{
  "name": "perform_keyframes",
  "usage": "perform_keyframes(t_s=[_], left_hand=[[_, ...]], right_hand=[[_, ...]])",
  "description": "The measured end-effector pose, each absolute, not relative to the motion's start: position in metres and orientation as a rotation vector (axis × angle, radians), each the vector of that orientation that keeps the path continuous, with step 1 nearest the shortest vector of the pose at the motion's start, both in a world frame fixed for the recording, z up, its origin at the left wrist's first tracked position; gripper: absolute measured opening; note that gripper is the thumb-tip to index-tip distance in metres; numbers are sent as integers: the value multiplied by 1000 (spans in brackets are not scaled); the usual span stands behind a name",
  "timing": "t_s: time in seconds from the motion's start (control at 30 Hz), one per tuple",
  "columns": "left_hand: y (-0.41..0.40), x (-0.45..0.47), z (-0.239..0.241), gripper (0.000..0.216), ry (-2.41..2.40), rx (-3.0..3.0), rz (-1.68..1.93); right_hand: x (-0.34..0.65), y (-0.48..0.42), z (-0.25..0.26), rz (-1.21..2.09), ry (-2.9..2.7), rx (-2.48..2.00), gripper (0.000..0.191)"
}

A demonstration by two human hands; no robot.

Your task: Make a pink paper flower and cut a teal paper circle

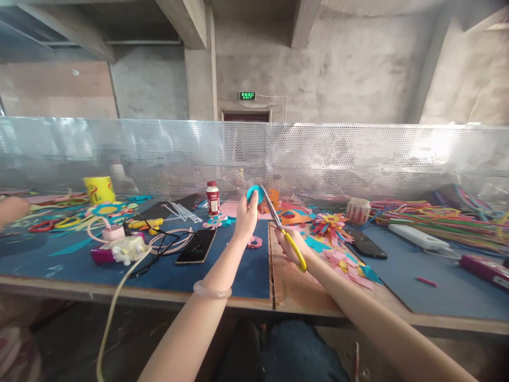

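Note:
My left hand [248, 214] pinches a round piece of blue paper [253, 194] and holds it up above the table. In my right hand [293, 245] are yellow-handled scissors [274, 210], their blades pointing up and to the left. The blade tips reach the right edge of the blue paper; whether they are cutting into it I cannot tell. A small pink paper flower [255, 242] lies on the blue mat just below my hands. Right of the scissors sits a layered multicoloured paper flower [329, 225], with paper scraps [348, 265] in front of it.
At left are a power strip [119, 250] with cables, a phone [196, 246], a red-capped bottle [212, 198], a yellow tape roll [99, 190] and another person's arm [14, 208]. Another phone [366, 244], a white device [417, 236] and colourful strips [429, 220] lie right. A perforated metal screen [178, 154] stands behind.

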State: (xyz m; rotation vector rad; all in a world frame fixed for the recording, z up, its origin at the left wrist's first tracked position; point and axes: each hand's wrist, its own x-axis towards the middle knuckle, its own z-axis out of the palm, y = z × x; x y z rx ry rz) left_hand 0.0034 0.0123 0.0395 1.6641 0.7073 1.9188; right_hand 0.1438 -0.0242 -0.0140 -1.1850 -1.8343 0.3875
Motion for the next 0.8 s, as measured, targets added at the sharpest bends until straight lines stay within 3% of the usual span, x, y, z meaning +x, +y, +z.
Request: perform_keyframes(t_s=[0.8], left_hand=[[11,1,44,31,625,1599,1926]], right_hand=[[144,-30,-7,339,-1860,-1212,25]])
